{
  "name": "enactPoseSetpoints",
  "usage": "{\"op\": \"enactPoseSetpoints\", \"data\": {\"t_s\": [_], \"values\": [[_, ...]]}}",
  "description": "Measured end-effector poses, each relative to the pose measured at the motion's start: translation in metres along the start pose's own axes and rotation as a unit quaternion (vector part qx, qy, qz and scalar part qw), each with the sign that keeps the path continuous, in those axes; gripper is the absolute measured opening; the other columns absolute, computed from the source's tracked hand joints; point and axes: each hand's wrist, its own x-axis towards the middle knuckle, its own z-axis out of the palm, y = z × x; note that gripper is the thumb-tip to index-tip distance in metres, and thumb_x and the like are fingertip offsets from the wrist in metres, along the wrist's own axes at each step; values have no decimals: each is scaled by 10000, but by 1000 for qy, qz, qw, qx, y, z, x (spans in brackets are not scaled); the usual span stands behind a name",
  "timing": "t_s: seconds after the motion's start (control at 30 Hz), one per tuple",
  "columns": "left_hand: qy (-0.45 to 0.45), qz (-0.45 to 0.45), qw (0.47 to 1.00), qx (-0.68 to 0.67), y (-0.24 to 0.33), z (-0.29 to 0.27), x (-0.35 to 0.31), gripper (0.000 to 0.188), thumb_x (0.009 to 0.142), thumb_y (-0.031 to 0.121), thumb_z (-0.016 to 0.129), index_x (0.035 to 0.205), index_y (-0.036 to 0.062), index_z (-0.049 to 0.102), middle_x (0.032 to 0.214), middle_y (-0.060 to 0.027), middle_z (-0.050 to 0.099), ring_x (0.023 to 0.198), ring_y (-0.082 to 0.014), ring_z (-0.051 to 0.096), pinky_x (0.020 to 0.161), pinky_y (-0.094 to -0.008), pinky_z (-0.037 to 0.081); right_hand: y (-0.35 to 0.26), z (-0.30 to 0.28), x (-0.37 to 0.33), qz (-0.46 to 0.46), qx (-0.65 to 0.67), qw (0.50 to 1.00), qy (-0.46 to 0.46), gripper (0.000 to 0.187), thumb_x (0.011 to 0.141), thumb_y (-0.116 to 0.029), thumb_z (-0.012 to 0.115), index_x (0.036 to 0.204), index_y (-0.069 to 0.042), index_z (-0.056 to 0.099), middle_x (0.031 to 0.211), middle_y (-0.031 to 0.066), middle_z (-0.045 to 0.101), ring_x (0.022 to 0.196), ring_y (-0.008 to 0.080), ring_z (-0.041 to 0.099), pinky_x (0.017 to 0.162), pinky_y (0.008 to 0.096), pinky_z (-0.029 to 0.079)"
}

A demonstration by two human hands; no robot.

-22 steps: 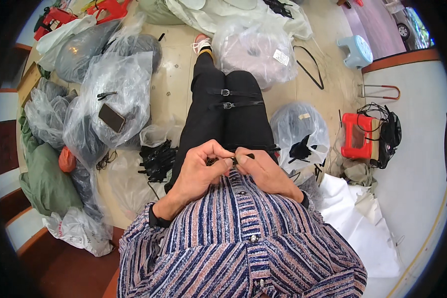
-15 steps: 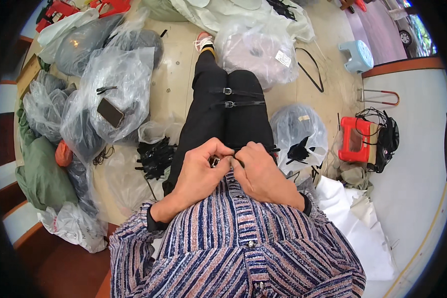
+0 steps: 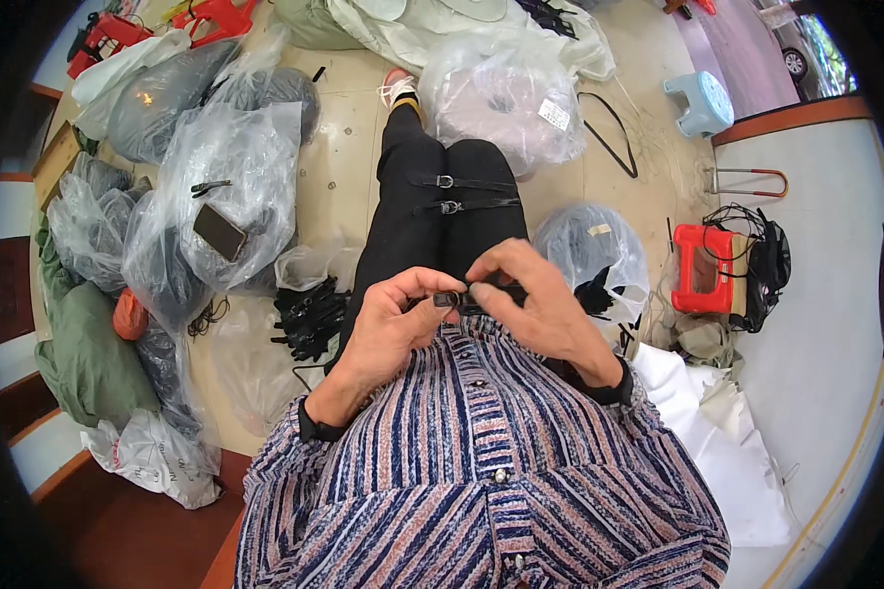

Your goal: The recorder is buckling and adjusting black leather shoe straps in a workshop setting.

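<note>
My left hand (image 3: pixel 395 322) pinches a small dark buckle (image 3: pixel 447 298) between thumb and fingers, over my lap. Close beside it, my right hand (image 3: pixel 538 302) has thumb and forefinger together on the black strap (image 3: pixel 481 301) that runs from the buckle; its other fingers are curled and hide part of the strap. Two more thin black straps with silver buckles (image 3: pixel 450 207) lie across my thighs. Left of my leg is a heap of black straps (image 3: pixel 309 319). A clear plastic bag (image 3: pixel 584 240) with black pieces in it sits to the right.
A phone (image 3: pixel 219 233) and a small black strap piece (image 3: pixel 210 187) lie on plastic-wrapped bundles at the left. Ahead is a wrapped pale roll (image 3: pixel 501 103). On the right are a red stool (image 3: pixel 697 270), a light-blue stool (image 3: pixel 702 103) and white cloth (image 3: pixel 707 432).
My hands have come slightly apart and the right hand has lifted, its fingers less tightly bunched. The buckle in my left fingers now shows more fully.
</note>
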Motion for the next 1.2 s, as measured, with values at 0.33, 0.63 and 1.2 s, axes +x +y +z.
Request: {"op": "enactPoseSetpoints", "data": {"t_s": [0.33, 0.63, 1.2], "values": [[-9, -26, 995, 96, -3, 2, -5, 131, 810, 91, 592, 916, 15, 584, 756, -29, 597, 594, -21, 482, 498, -146, 345, 15, 18, -10, 188, 283, 927, -161, 251, 803, -226, 628, 819, -16, 490, 706, 16, 502, 647, 69, 460, 542, 214, 378], [-24, 7, 990, 140, -4, 8, -4, 119, 795, 6, 565, 913, -3, 581, 768, -39, 601, 622, -49, 520, 551, -172, 404, 24, 25, -15, 251, 339, 887, -187, 211, 802, -185, 625, 819, -23, 491, 724, 11, 508, 650, 48, 458, 529, 197, 365], [119, 133, 950, 257, -11, 12, -2, 165, 811, 36, 528, 947, -35, 587, 749, -44, 610, 702, -77, 542, 661, -213, 441, 4, 41, -7, -96, -190, 977, 32, 194, 762, -244, 594, 713, -59, 572, 603, 71, 527, 571, 216, 506, 561, 333, 357]]}}
